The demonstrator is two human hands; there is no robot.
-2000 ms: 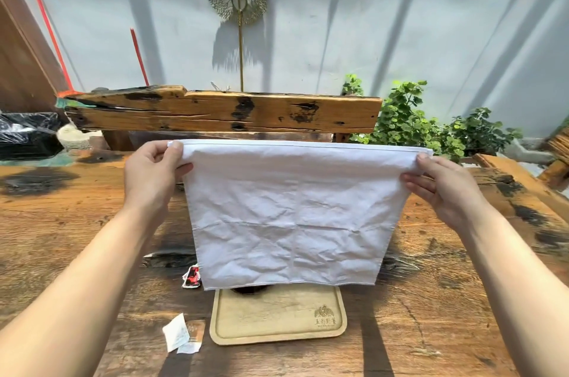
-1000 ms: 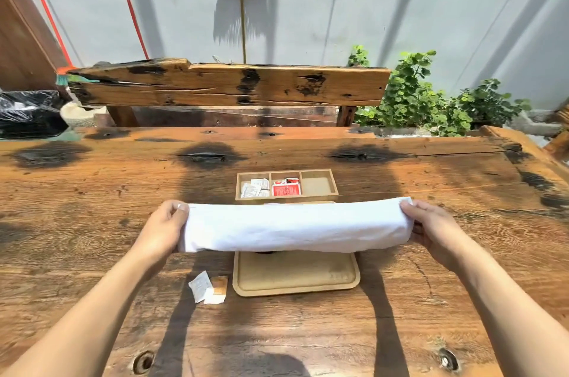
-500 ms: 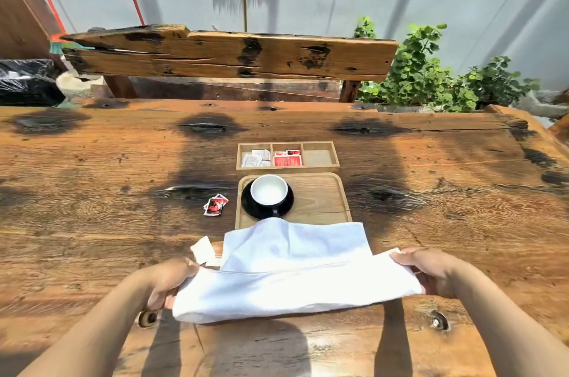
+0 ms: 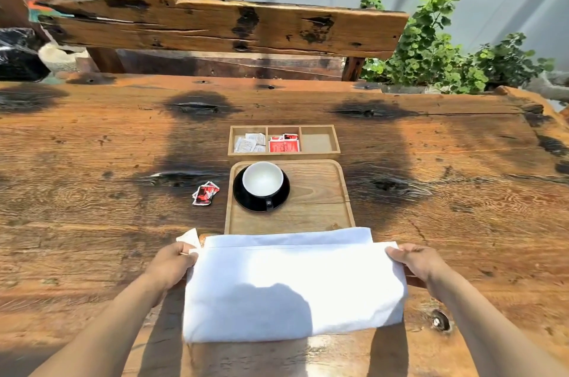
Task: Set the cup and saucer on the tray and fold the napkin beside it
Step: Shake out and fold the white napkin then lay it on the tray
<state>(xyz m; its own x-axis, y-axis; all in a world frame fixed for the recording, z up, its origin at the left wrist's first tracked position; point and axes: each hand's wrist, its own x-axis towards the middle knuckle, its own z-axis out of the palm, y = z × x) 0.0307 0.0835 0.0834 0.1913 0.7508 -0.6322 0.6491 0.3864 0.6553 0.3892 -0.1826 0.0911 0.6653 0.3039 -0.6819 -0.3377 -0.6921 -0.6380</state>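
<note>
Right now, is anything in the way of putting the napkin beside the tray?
On the right, nothing visible: bare table next to the tray. On the left, red packets lie close by. Both hands hold the napkin.

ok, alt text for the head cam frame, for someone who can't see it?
Two bare hands, left hand and right hand, grip the ends of a white napkin folded on a wooden table. Beyond it, a white cup on a black saucer sits on a wooden tray, below a box of sachets.
</note>
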